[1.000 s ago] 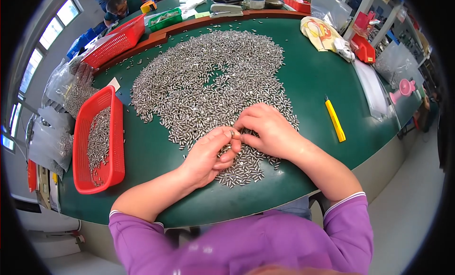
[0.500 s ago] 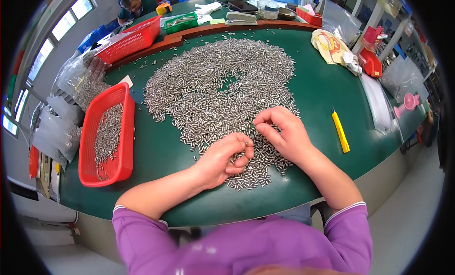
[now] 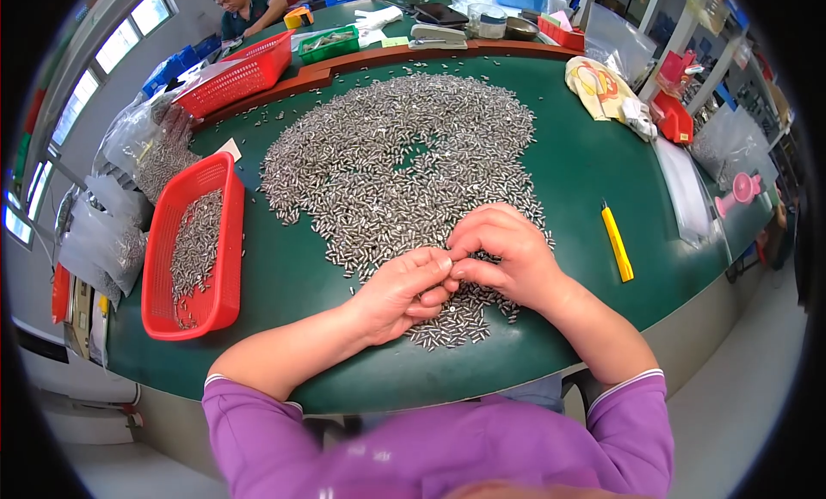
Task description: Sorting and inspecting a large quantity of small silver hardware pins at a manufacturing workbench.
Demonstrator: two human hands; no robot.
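A wide heap of small silvery metal pins (image 3: pixel 387 172) covers the middle of the green table (image 3: pixel 551 172). Over its near part my left hand (image 3: pixel 404 292) is closed, thumb against the curled fingers. My right hand (image 3: pixel 503 254) meets it there, thumb and forefinger pinched right at the left fingertips. Whatever sits between the fingers is too small and too covered to make out. To the left stands a red plastic basket (image 3: pixel 232 267) with more of the metal pins (image 3: pixel 198 241) inside.
A yellow utility knife (image 3: pixel 617 241) lies on the right. Bags of pins (image 3: pixel 112 237) crowd the left edge. Along the back run a brown wooden rim (image 3: pixel 379 56), another red basket (image 3: pixel 249 73) and a green tray (image 3: pixel 329 45). A person (image 3: pixel 249 9) sits across the table.
My right hand has come down and left, so its fingertips now meet those of my left hand. The person across the table has raised their head.
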